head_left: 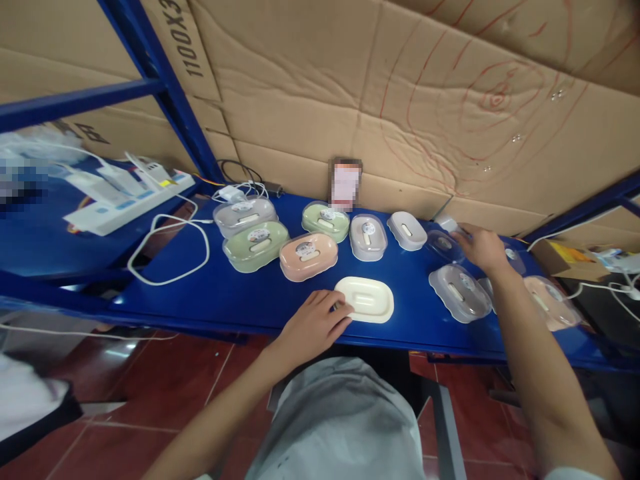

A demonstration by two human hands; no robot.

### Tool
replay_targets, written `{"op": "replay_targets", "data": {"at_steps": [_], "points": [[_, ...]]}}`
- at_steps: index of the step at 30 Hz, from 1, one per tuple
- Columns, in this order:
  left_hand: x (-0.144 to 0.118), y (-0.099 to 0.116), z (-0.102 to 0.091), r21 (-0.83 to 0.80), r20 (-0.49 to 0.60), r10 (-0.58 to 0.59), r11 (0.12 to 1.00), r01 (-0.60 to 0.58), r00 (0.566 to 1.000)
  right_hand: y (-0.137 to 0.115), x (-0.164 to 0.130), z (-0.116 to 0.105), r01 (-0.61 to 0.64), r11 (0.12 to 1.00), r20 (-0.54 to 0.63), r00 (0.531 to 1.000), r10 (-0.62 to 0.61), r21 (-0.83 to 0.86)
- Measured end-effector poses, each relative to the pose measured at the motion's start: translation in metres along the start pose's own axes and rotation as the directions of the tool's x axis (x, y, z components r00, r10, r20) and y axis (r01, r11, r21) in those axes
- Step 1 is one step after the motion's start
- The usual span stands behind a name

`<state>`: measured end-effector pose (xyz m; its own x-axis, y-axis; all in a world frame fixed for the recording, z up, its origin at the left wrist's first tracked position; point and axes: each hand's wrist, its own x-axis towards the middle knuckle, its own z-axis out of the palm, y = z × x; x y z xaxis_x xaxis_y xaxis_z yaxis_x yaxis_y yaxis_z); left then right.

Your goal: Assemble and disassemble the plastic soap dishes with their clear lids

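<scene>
An oval cream soap dish (384, 301) lies lidless on the blue table, its hollow facing up. My left hand (317, 319) pinches its left rim between fingers and thumb. Farther right, my right hand (483, 248) reaches over a clear lid (443, 248), fingertips closed at a small white piece (447, 223); its exact kind is too blurred to name. Below that hand sits a grey soap box (463, 295) with a clear cover. My right forearm partly hides other boxes, among them a peach soap box (547, 303).
Left of centre stand lidded soap boxes: green (257, 245), peach (309, 257) and grey (369, 237). A phone (346, 183) leans against the cardboard wall (300, 100). A white cable (170, 217) loops near a power strip (130, 203). Blue posts (173, 87) frame the left side.
</scene>
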<state>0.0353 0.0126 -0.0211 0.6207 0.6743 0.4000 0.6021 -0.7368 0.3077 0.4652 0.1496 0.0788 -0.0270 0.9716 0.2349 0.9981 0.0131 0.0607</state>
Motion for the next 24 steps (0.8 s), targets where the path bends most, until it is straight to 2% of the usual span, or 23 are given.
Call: {"op": "replay_targets", "data": {"at_steps": [3, 5, 6, 8, 10, 12, 16, 19, 22, 24], "points": [[0.0, 0.0, 0.0, -0.001, -0.013, -0.024, 1.0, 0.024, 1.0, -0.039, -0.049, -0.009, 0.075, 0.997, -0.137, 0.988, -0.074, 0.0], [-0.001, 0.0, 0.001, -0.024, -0.043, -0.047, 0.999, 0.046, 0.998, -0.077, -0.088, -0.009, 0.22, 0.975, -0.168, 0.962, -0.214, 0.017], [-0.002, -0.001, 0.002, -0.05, -0.061, -0.064, 0.997, 0.061, 0.996, -0.098, -0.106, -0.008, 0.343, 0.938, -0.208, 0.921, -0.328, 0.039], [-0.002, -0.002, 0.003, -0.134, -0.082, -0.12, 0.985, 0.109, 0.989, -0.137, -0.135, -0.003, 0.461, 0.886, -0.229, 0.87, -0.437, 0.058], [-0.003, -0.004, 0.004, -0.219, -0.072, -0.187, 0.961, 0.167, 0.98, -0.168, -0.151, 0.004, 0.542, 0.834, -0.25, 0.826, -0.505, 0.108], [-0.003, -0.006, 0.004, -0.254, -0.048, -0.215, 0.947, 0.196, 0.975, -0.189, -0.157, 0.01, 0.598, 0.783, -0.26, 0.794, -0.549, 0.172], [-0.002, -0.01, 0.006, -0.188, -0.05, -0.133, 0.975, 0.121, 0.99, -0.203, -0.16, 0.023, 0.657, 0.712, -0.229, 0.754, -0.616, 0.249], [-0.001, -0.01, 0.008, -0.114, -0.063, -0.101, 0.989, 0.093, 0.993, -0.201, -0.166, 0.029, 0.656, 0.696, -0.176, 0.752, -0.635, 0.292], [-0.001, -0.008, 0.009, -0.081, -0.064, -0.098, 0.992, 0.093, 0.993, -0.183, -0.161, 0.022, 0.625, 0.697, -0.066, 0.759, -0.648, 0.351], [-0.001, -0.006, 0.008, -0.103, -0.071, -0.103, 0.99, 0.095, 0.992, -0.156, -0.14, 0.012, 0.558, 0.748, -0.03, 0.808, -0.589, 0.359]]}}
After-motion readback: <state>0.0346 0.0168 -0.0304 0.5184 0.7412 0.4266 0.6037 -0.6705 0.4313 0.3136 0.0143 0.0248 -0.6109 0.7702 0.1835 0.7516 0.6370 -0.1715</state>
